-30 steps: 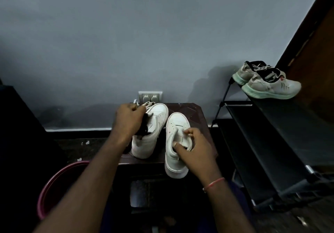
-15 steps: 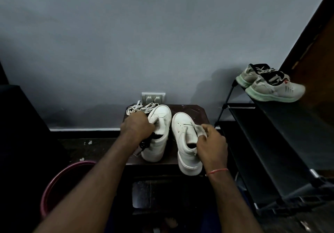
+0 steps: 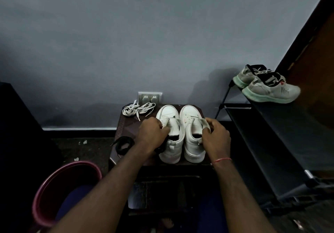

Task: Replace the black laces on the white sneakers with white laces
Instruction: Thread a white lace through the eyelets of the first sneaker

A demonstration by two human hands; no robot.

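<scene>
Two white sneakers stand side by side on a small dark table (image 3: 126, 124), toes toward the wall, with empty eyelets. My left hand (image 3: 153, 133) grips the left sneaker (image 3: 171, 142) at its tongue and left side. A bit of black lace (image 3: 160, 149) shows under that wrist. My right hand (image 3: 216, 137) pinches the right sneaker (image 3: 192, 142) at its tongue and right collar. A coiled black lace (image 3: 123, 144) lies on the table's front left. Loose white laces (image 3: 138, 109) lie at the back left.
A black shoe rack (image 3: 271, 142) stands at the right with a pair of grey sneakers with green soles (image 3: 267, 86) on top. A pink bucket (image 3: 45, 193) sits lower left. A wall socket (image 3: 150, 96) is behind the table, and a dark cabinet (image 3: 21, 142) at the left.
The two sneakers have been set straight and close together. The black lace bundle that my left hand held now lies on the table's front left. The white laces have come into view.
</scene>
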